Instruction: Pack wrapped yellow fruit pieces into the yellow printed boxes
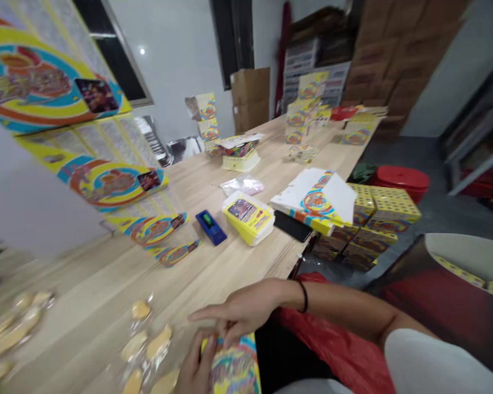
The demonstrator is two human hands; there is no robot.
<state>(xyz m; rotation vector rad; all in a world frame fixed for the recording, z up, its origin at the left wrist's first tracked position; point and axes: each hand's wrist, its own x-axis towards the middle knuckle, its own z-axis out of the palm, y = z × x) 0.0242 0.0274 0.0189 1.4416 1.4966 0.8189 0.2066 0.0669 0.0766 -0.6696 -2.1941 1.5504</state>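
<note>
My left hand (pixel 196 364) grips the left edge of a colourful yellow carton (pixel 235 368) at the bottom of the view, its fingers bent over the top edge. Above the carton reaches my right hand (pixel 246 309), index finger stretched out to the left and the other fingers bent down at the carton's top. Whether those fingers touch inside it is blurred. To the left of my hands lie several small tan pieces in clear wrappers (pixel 159 343), with more wrapped pieces (pixel 18 323) at the far left.
Printed cartons (pixel 123 180) are stacked high at the left. On the wooden table (pixel 189 284) are a blue device (pixel 211 227), a stack of yellow cards (pixel 250 216), a black phone (pixel 292 226) and flat cartons (pixel 318 200). Packed yellow boxes (pixel 390 208) stand beside the table; a red stool (pixel 401 178) is behind.
</note>
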